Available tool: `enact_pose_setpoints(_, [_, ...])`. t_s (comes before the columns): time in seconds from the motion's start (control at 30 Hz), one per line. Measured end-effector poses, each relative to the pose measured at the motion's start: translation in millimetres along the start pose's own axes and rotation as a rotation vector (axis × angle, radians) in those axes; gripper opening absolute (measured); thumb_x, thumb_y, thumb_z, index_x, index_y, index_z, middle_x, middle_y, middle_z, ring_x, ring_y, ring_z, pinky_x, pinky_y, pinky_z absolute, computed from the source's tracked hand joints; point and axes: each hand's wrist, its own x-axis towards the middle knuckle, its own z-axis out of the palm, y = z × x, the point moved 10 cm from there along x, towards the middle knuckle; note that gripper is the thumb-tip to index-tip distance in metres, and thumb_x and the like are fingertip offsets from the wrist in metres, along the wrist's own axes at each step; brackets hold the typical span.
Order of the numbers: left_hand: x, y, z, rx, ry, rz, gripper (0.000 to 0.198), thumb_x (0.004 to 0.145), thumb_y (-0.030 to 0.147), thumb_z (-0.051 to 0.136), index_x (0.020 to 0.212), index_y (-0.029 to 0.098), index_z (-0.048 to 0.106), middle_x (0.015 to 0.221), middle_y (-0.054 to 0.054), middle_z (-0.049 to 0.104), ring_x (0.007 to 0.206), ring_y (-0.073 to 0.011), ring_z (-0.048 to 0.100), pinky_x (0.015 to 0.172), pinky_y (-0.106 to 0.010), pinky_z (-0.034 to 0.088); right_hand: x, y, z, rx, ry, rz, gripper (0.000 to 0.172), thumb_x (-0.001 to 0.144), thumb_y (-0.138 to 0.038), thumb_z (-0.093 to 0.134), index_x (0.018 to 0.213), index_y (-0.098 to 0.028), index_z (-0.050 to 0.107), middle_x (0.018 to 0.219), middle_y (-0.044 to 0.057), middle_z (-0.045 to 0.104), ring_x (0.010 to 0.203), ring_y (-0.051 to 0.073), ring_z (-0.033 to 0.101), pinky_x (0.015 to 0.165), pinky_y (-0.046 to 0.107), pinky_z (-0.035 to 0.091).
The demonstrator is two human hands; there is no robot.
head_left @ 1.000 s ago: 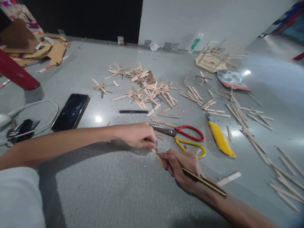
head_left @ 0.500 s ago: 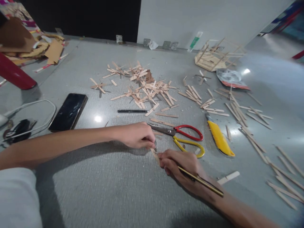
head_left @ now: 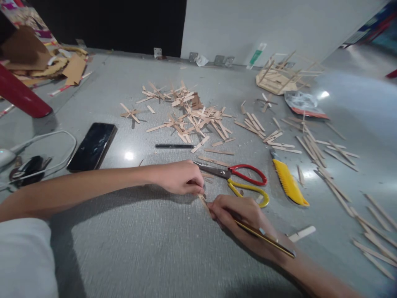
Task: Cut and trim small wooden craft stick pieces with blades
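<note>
My left hand [head_left: 181, 177] is closed, pinching one end of a small wooden craft stick [head_left: 204, 203] low over the grey table. My right hand [head_left: 237, 212] grips a black-and-gold pencil [head_left: 273, 241], whose back end lies along the wrist. The pencil's tip is hidden by the fingers, which meet the other end of the stick. Just beyond both hands lie scissors [head_left: 223, 172] with one red and one yellow handle. Right of them is a yellow cutter [head_left: 289, 182]. A pale craft stick [head_left: 302, 234] rests beside my right forearm.
Loose craft sticks [head_left: 201, 118] are heaped at mid-table, with more scattered on the right. A black pen-like stick [head_left: 174, 146] lies before the heap. On the left are a phone [head_left: 92, 147], keys [head_left: 29, 170] and a white cable [head_left: 63, 133]. A stick frame [head_left: 279, 78] stands at back right.
The whole view has shifted slightly, so things appear a little further right. My right hand has turned slightly with the pencil; both hands keep their grips near the stick.
</note>
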Motion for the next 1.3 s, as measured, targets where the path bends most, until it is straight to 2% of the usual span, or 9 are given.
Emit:
enact_pose_setpoints(0.17, [0,-3,1.6,0.005,0.002,-0.012,0.030,0.092,0.021,0.056,0.064,0.015,0.063,0.052,0.005,0.045,0.050,-0.0080,0.034,0.057,-0.024,0.029,-2,37,7,0.463,0.178,0.326,0.048,0.101,-0.057,0.042,0.075,-0.020,0.055,0.055,-0.003,0.058,0.036,0.010,0.053,0.034,0.021,0.038])
enact_pose_setpoints(0.23, [0,-3,2.6,0.006,-0.004,-0.019,0.030,0.093,0.022,0.056,0.064,0.015,0.064,0.052,0.005,0.045,0.050,-0.0082,0.033,0.056,-0.024,0.029,-3,44,9,0.558,0.245,0.384,0.051,0.099,-0.063,0.042,0.075,-0.020,0.055,0.053,-0.003,0.058,0.031,0.011,0.052,0.030,0.022,0.037])
enact_pose_setpoints(0.33, [0,-3,2.5,0.003,0.000,-0.027,0.030,0.092,0.021,0.056,0.064,0.015,0.064,0.052,0.005,0.044,0.050,-0.0085,0.034,0.055,-0.025,0.029,-1,40,7,0.529,0.250,0.343,0.048,0.099,-0.060,0.047,0.073,-0.019,0.056,0.054,-0.002,0.059,0.034,0.011,0.055,0.033,0.021,0.040])
enact_pose_setpoints(0.5, [1,1,0.4,0.020,0.019,0.005,0.032,0.092,0.021,0.057,0.061,0.015,0.062,0.053,0.005,0.047,0.051,-0.0084,0.035,0.057,-0.025,0.031,0,14,4,0.297,0.065,0.155,0.041,0.104,-0.043,0.046,0.074,-0.019,0.058,0.055,-0.003,0.056,0.048,0.008,0.052,0.049,0.021,0.043])
enact_pose_setpoints(0.77, [0,0,0.1,0.005,0.024,-0.008,0.032,0.094,0.021,0.058,0.062,0.015,0.064,0.052,0.005,0.048,0.050,-0.0076,0.036,0.057,-0.023,0.031,-3,24,9,0.247,-0.017,0.261,0.040,0.103,-0.045,0.046,0.074,-0.020,0.058,0.059,-0.003,0.053,0.053,0.009,0.048,0.050,0.023,0.038])
enact_pose_setpoints(0.9, [0,0,-0.4,0.016,0.029,-0.005,0.033,0.093,0.020,0.058,0.061,0.015,0.062,0.052,0.005,0.047,0.050,-0.0074,0.035,0.059,-0.024,0.032,-4,24,9,0.199,-0.029,0.241,0.038,0.103,-0.043,0.048,0.074,-0.020,0.059,0.061,-0.003,0.054,0.055,0.009,0.048,0.050,0.023,0.037])
enact_pose_setpoints(0.97, [0,0,0.0,0.007,0.026,-0.003,0.032,0.093,0.021,0.058,0.062,0.015,0.062,0.053,0.005,0.048,0.050,-0.0075,0.037,0.058,-0.024,0.032,-5,23,6,0.225,0.019,0.226,0.037,0.103,-0.041,0.047,0.074,-0.020,0.058,0.059,-0.004,0.055,0.052,0.008,0.049,0.048,0.022,0.038])
enact_pose_setpoints(1.13, [1,-2,0.8,0.000,0.025,-0.004,0.033,0.095,0.023,0.055,0.063,0.015,0.061,0.055,0.004,0.051,0.051,-0.0082,0.041,0.058,-0.024,0.032,-8,24,-4,0.236,0.258,0.192,0.040,0.105,-0.039,0.044,0.073,-0.020,0.058,0.056,-0.004,0.060,0.042,0.007,0.053,0.046,0.021,0.043])
enact_pose_setpoints(1.3, [1,-1,-0.9,0.011,0.043,-0.006,0.035,0.095,0.023,0.053,0.061,0.016,0.055,0.056,0.004,0.046,0.053,-0.0093,0.039,0.058,-0.025,0.031,-10,27,-1,0.217,0.316,0.181,0.039,0.106,-0.039,0.043,0.075,-0.021,0.058,0.058,-0.002,0.063,0.041,0.008,0.055,0.045,0.022,0.044])
